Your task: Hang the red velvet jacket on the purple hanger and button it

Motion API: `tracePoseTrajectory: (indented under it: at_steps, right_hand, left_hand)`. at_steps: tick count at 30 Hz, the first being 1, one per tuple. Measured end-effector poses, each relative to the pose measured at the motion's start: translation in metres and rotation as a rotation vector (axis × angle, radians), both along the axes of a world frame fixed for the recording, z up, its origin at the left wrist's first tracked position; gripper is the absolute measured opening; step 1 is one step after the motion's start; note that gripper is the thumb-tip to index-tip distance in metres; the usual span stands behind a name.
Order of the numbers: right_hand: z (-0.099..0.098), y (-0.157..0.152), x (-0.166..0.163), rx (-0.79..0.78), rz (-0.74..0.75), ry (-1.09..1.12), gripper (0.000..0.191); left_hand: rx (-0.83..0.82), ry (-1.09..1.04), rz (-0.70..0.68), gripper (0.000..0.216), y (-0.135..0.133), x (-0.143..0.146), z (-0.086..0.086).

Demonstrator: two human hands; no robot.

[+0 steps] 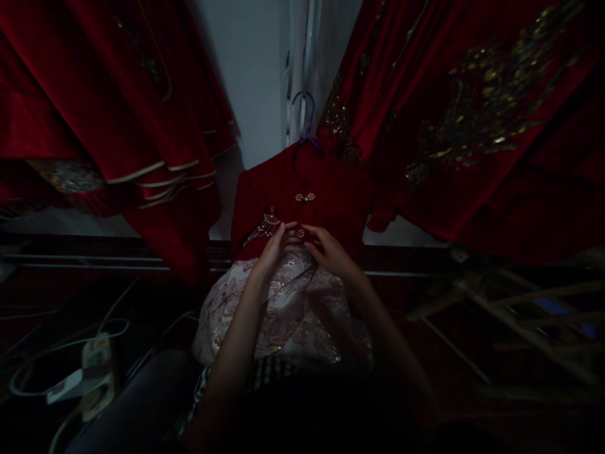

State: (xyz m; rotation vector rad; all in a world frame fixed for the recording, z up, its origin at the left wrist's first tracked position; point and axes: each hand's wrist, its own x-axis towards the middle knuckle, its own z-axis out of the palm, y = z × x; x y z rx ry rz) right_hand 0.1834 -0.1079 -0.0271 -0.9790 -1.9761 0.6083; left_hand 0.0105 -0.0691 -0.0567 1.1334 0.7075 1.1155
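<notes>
A dark red jacket (pixel 331 195) hangs on a blue hanger (pixel 307 116) in front of me, above a pale embroidered skirt (pixel 288 315). Both my hands meet at the jacket's front. My left hand (pixel 274 246) and my right hand (pixel 328 249) pinch a small knot button (pixel 299 233) on the red cloth, fingers closed round it. A second pearl-like button clasp (pixel 305 197) sits higher up on the jacket. A beaded fan ornament (pixel 267 224) lies just left of my left hand.
Red garments with cream trim (pixel 155 170) hang at the left; red cloth with gold embroidery (pixel 477 113) hangs at the right. A white power strip with cables (pixel 94 372) lies on the floor at the lower left. A wooden rack (pixel 529 309) stands at the right.
</notes>
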Motion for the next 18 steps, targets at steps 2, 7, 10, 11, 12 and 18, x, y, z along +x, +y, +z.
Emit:
tracePoseTrajectory:
  at_steps: [2, 7, 10, 11, 12, 18]
  right_hand:
    - [-0.012, 0.008, -0.004, -0.048, -0.012, 0.061, 0.037]
    - [-0.024, 0.015, -0.009, 0.056, -0.307, 0.084, 0.039]
    - [-0.019, 0.013, -0.008, 0.068, -0.369, 0.083, 0.036]
    - [-0.017, 0.012, -0.008, 0.048, -0.362, 0.09, 0.034]
    - [-0.014, 0.012, -0.007, 0.025, -0.347, 0.099, 0.031]
    - [-0.003, 0.013, -0.004, 0.014, -0.356, 0.216, 0.024]
  left_hand:
    - [0.0, 0.076, 0.03, 0.063, -0.002, 0.003, -0.003]
    - [0.034, 0.205, 0.011, 0.063, -0.007, 0.011, -0.004]
    - [0.055, 0.221, -0.025, 0.063, -0.01, 0.012, 0.001]
    - [0.062, 0.233, -0.033, 0.063, -0.011, 0.012, 0.003]
    - [0.075, 0.245, -0.04, 0.063, -0.012, 0.012, 0.005]
    - [0.31, 0.383, 0.063, 0.048, -0.01, 0.007, 0.009]
